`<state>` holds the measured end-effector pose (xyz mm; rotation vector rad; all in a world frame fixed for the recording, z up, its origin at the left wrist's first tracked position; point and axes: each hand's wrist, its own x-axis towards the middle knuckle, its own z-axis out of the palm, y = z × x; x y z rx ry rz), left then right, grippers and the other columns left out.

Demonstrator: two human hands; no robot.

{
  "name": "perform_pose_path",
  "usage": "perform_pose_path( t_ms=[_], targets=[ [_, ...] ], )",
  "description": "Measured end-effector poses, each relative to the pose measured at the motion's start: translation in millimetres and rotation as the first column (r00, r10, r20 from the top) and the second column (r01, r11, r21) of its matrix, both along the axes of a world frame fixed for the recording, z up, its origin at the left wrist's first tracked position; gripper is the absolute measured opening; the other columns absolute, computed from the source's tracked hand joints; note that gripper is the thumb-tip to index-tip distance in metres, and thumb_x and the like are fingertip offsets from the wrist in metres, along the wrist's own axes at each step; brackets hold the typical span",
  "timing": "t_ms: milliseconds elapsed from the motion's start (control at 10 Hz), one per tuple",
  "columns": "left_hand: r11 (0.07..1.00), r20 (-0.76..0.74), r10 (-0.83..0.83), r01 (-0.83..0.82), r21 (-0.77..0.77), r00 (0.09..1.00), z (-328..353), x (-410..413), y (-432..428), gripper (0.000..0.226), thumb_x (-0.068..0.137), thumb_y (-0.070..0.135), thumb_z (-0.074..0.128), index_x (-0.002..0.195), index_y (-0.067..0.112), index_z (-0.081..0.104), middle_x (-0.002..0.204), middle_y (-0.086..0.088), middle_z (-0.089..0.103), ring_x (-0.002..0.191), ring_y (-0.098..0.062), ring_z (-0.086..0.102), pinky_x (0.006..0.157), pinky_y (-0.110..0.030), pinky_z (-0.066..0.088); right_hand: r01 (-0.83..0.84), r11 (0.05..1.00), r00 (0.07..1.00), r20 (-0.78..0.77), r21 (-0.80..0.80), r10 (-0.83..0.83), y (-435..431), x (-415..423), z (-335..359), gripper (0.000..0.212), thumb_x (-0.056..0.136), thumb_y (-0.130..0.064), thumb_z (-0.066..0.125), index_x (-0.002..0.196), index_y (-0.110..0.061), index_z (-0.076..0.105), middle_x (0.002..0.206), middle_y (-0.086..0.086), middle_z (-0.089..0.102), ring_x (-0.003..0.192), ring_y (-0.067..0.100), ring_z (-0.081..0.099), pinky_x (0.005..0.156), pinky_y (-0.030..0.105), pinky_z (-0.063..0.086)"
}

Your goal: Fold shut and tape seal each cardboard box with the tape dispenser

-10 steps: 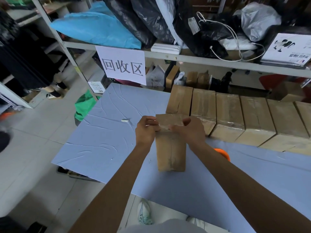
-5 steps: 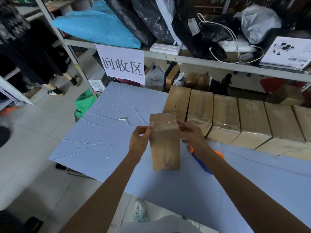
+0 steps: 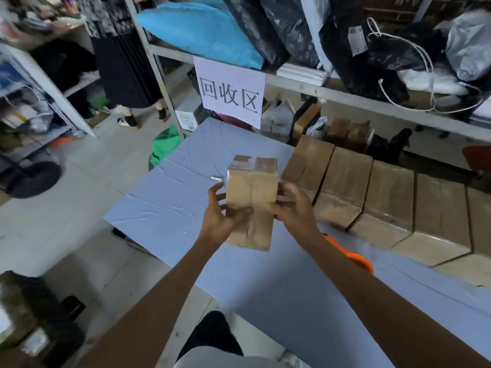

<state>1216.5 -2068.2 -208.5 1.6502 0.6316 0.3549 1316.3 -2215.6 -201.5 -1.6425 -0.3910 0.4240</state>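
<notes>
Cardboard box (image 3: 251, 200) | prob light, stiff; take by sides | L hand (image 3: 220, 217) grips 9 o'clock | R hand (image 3: 295, 208) spread 3 o'clock, grip unclear

The worktop (image 3: 170, 208) is wearing a creased blue-grey sheet, its near-left corner jutting out over the tiled floor (image 3: 79, 208) to the left of the left grip (image 3: 220, 216). A small white scrap (image 3: 217, 178) is lying on the sheet just beyond that grip. To the right of the right grip (image 3: 295, 208), a row of sealed cardboard boxes (image 3: 385, 203) is sitting side by side, faces touching, running off toward the right edge. An orange tape dispenser (image 3: 357, 257) is lying nearer than the right grip, partly hidden behind the forearm. Whether the cardboard box (image 3: 251, 192) between the grips is touching the sheet cannot be told.
</notes>
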Motion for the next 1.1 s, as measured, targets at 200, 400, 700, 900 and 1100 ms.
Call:
perform_pose_path(
  t_ms=[200, 400, 700, 900, 1100],
  targets=[
    [0.999, -0.078, -0.011, 0.014, 0.033, 0.997, 11, 67, 49, 0.057, 0.068, 0.048, 0.061, 0.123, 0.041, 0.046, 0.124, -0.003, 0.049, 0.098, -0.016, 0.057, 0.078, -0.027, 0.051, 0.127, 0.988, 0.991, -0.030, -0.084, -0.130, 55, 51, 2, 0.059, 0.077, -0.005, 0.073, 0.127, -0.009, 0.041, 0.108, -0.003, 0.055, 0.100, 0.021, 0.060, 0.072, 0.027, 0.055],
    [0.982, -0.167, -0.186, 0.179, -0.053, 0.968, 9, 165, 95, 0.054, 0.092, 0.028, 0.060, 0.139, 0.019, 0.036, 0.130, -0.005, 0.051, 0.103, -0.018, 0.053, 0.080, -0.027, 0.046, 0.200, 0.942, 0.976, 0.144, -0.268, -0.166, 90, 112, 8, 0.056, 0.078, -0.005, 0.074, 0.124, -0.010, 0.041, 0.106, -0.006, 0.051, 0.092, 0.007, 0.056, 0.077, 0.010, 0.045],
    [0.925, -0.299, -0.380, 0.359, -0.123, 0.875, -38, 248, 112, 0.077, 0.060, 0.046, 0.075, 0.129, 0.021, 0.050, 0.125, -0.011, 0.053, 0.102, -0.027, 0.063, 0.084, -0.044, 0.057, 0.252, 0.664, 0.966, 0.144, -0.704, -0.214, 105, 175, -3, 0.068, 0.076, -0.035, 0.072, 0.132, -0.011, 0.043, 0.125, 0.013, 0.049, 0.120, 0.030, 0.044, 0.103, 0.044, 0.036],
    [0.924, -0.379, -0.365, 0.379, -0.039, 0.851, -75, 255, 106, 0.085, 0.051, 0.058, 0.068, 0.126, 0.024, 0.047, 0.120, -0.008, 0.055, 0.100, -0.029, 0.061, 0.082, -0.051, 0.056, 0.213, 0.410, 0.975, 0.168, -0.887, -0.143, 108, 179, -23, 0.086, 0.067, -0.059, 0.072, 0.131, -0.013, 0.039, 0.128, 0.011, 0.030, 0.114, 0.030, 0.025, 0.090, 0.029, 0.027],
    [0.890, -0.424, -0.323, 0.423, 0.168, 0.846, -43, 249, 90, 0.086, 0.069, 0.036, 0.077, 0.139, 0.012, 0.034, 0.131, -0.015, 0.047, 0.114, -0.031, 0.052, 0.092, -0.049, 0.050, 0.232, 0.348, 0.966, 0.258, -0.909, 0.030, 107, 177, -23, 0.075, 0.071, -0.060, 0.065, 0.122, -0.010, 0.045, 0.124, 0.013, 0.041, 0.119, 0.033, 0.031, 0.097, 0.037, 0.028]
  ],
)
